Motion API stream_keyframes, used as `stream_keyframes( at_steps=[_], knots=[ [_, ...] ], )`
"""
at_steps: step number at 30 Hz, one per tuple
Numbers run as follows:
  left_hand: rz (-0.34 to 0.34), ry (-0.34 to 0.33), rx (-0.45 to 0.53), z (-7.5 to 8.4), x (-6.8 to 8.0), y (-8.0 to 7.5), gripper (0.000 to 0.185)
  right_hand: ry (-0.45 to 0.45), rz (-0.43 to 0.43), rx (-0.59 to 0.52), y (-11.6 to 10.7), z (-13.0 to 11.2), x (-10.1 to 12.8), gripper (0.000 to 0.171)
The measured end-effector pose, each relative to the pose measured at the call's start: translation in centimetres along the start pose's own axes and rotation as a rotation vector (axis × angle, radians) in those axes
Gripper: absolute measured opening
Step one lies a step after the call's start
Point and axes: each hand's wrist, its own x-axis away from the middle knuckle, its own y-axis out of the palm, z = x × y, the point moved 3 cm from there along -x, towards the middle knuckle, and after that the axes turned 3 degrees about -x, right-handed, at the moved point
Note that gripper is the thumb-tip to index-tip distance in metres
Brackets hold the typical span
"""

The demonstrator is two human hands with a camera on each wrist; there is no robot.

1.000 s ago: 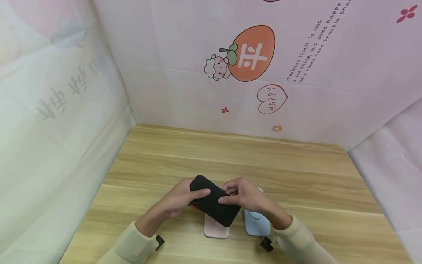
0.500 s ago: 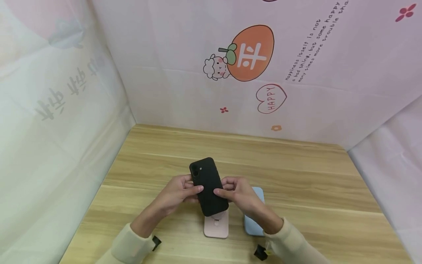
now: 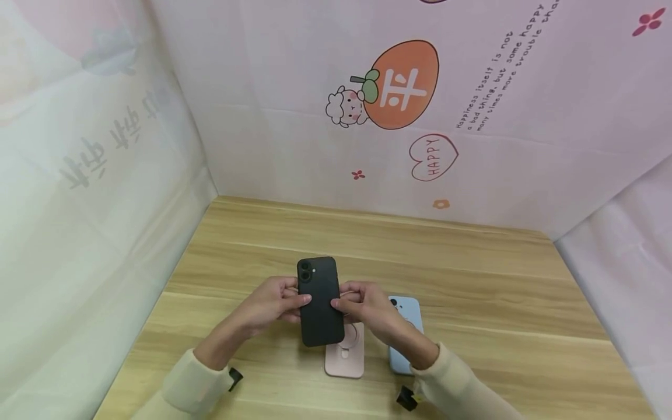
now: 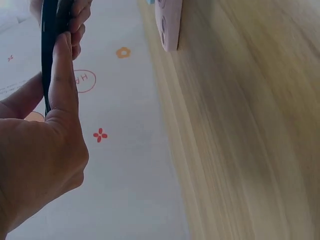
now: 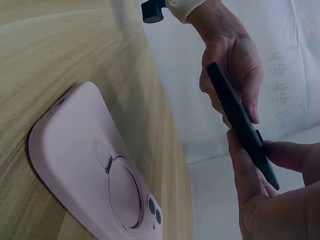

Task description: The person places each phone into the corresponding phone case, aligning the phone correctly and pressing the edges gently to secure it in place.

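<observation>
Both hands hold a black phone (image 3: 321, 303) above the wooden table, its back and camera lenses facing up in the head view. My left hand (image 3: 270, 304) pinches its left edge, thumb on the back and fingers beneath. On the opposite edge, my right hand (image 3: 373, 308) grips it the same way. Seen edge-on in the right wrist view, the phone (image 5: 235, 112) is thin, with the right thumb and fingers (image 5: 245, 175) on either side of it. Below it on the table lies a pink phone (image 3: 343, 363) with a ring on its back, its upper part hidden.
A light blue phone (image 3: 411, 309) lies right of the pink one, partly covered by my right forearm. White printed cloth (image 3: 294, 140) hangs at the back and sides of the table (image 3: 472, 274). Black wrist mounts (image 3: 406, 398) sit by the sleeves.
The black phone has turned from a slant to nearly upright and shifted left, bringing its camera lenses into view. Both hands moved left with it, uncovering more of the pink and blue phones.
</observation>
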Motion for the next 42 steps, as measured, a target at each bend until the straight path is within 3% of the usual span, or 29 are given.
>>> stream_keyframes(
  at_steps=[7,15,24,34,42],
  knots=[
    [-0.076,-0.013,-0.033,-0.8,0.0,-0.9,0.040,0.005,0.029,0.041,0.5,0.7,-0.7,0.026],
    [-0.144,-0.053,-0.041,-2.1,0.2,-2.4,0.037,0.038,-0.056,0.062,2.1,2.1,-1.6,0.018],
    [-0.126,-0.124,-0.085,-3.6,0.8,-3.9,0.034,0.094,-0.186,-0.013,3.6,2.8,-1.8,0.034],
    [-0.132,-0.165,-0.099,-4.5,1.1,-4.7,0.030,0.095,-0.204,0.033,4.7,3.2,-2.2,0.048],
    [-0.102,-0.176,-0.174,-5.3,1.2,-4.8,0.027,0.110,-0.221,0.046,5.1,3.1,-2.2,0.049]
  ],
)
